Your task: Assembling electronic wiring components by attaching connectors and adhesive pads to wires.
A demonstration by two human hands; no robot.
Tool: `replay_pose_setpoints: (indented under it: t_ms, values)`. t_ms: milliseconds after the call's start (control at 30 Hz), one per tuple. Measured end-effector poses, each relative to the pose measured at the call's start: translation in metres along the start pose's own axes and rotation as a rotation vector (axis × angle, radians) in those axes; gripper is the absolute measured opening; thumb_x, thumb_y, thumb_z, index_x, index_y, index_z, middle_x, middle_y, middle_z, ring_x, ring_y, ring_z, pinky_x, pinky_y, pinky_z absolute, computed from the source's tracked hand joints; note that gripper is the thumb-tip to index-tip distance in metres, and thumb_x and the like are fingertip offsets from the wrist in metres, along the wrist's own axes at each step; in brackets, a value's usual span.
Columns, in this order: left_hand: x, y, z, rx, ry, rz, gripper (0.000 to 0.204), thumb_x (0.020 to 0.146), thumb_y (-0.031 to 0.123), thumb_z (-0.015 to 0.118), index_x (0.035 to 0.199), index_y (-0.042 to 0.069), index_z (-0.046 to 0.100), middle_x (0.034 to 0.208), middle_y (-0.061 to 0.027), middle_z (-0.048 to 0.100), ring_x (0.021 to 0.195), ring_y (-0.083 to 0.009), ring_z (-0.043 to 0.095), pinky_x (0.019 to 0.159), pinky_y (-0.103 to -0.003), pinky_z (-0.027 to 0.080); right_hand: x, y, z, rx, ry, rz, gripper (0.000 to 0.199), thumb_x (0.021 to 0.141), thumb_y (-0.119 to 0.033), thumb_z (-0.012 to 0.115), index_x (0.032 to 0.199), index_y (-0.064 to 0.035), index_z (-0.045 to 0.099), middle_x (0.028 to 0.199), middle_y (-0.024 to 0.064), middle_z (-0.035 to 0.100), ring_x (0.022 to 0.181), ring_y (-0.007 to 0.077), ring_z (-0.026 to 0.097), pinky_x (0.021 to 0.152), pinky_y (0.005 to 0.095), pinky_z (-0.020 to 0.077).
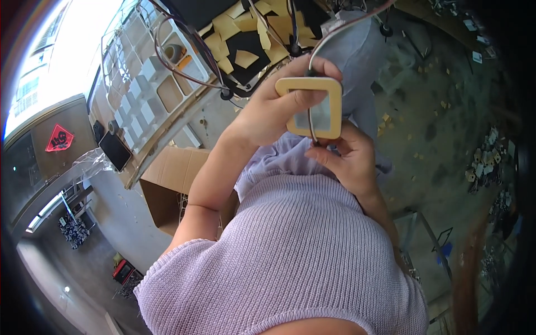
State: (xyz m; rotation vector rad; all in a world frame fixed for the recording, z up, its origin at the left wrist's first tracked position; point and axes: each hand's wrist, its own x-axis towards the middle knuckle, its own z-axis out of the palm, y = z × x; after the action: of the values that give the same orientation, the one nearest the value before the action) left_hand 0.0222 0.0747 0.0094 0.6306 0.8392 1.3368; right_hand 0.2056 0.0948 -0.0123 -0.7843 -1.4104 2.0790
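A rounded square piece with a yellow-tan frame [336,111] and a pale grey middle is held up in front of my lap. My left hand [268,109] grips it from the left, thumb across the front and fingers behind the upper edge. My right hand [353,162] is closed at its lower edge, thumb and fingers pinched around the cable's lower end, partly hidden. A thin cable [326,44] rises from a dark fitting at the top of the piece, and a strand also crosses its middle.
Yellow-tan scraps [245,58] lie on a black surface ahead, among hanging cables with dark round ends [226,94]. To the left stand white blocks [134,100], a dark tablet-like device [115,151] and an open cardboard box [167,181]. Scraps and heaped parts [486,159] litter the floor right.
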Motion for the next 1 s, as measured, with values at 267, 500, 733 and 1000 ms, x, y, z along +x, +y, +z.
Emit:
replay_pose_setpoints:
  t_ms: [267, 500, 733, 1000]
  values:
    - [-0.038, 0.007, -0.031, 1.169, -0.582, -0.470, 0.061, 0.079, 0.018, 0.072, 0.132, 0.003, 0.046, 0.123, -0.0146, 0.057, 0.115, -0.0257, 0.055, 0.095, -0.036, 0.044, 0.038, -0.048, -0.032, 0.548, -0.114, -0.154, 0.050, 0.097, -0.040, 0.052, 0.125, 0.0016, 0.047, 0.094, 0.0075, 0.060, 0.071, 0.0090, 0.049, 0.069, 0.0234, 0.0410]
    - [-0.036, 0.052, 0.008, 0.221, -0.323, 0.394, 0.117, 0.067, 0.047, 0.082, 0.151, 0.003, 0.012, 0.156, -0.0189, 0.009, 0.145, -0.0345, 0.012, 0.114, -0.054, 0.015, 0.003, -0.081, 0.023, -0.651, -0.298, -0.660, 0.014, 0.083, -0.009, 0.066, 0.095, -0.0053, 0.061, 0.079, 0.0082, 0.060, 0.068, 0.0233, 0.062, 0.059, 0.0349, 0.0487]
    - [-0.091, 0.063, 0.054, 0.244, 0.294, 0.700, 0.016, 0.098, 0.012, 0.039, 0.086, 0.006, 0.048, 0.052, -0.0016, 0.044, 0.041, -0.0133, 0.038, 0.046, -0.032, 0.042, 0.044, -0.098, 0.004, -0.434, -0.380, -0.645, 0.017, 0.084, -0.019, 0.070, 0.086, -0.0034, 0.065, 0.087, 0.0082, 0.066, 0.074, 0.0200, 0.065, 0.066, 0.0290, 0.0512]
    - [-0.192, 0.123, 0.059, 0.177, -0.293, 1.126, 0.017, 0.088, 0.000, 0.052, 0.094, 0.016, 0.055, 0.052, 0.0003, 0.053, 0.038, -0.0081, 0.042, 0.043, -0.024, 0.039, 0.171, -0.073, -0.042, -0.820, 0.411, -0.775, 0.018, 0.094, -0.021, 0.057, 0.094, -0.0038, 0.062, 0.075, 0.0092, 0.061, 0.070, 0.0191, 0.062, 0.063, 0.0322, 0.0476]
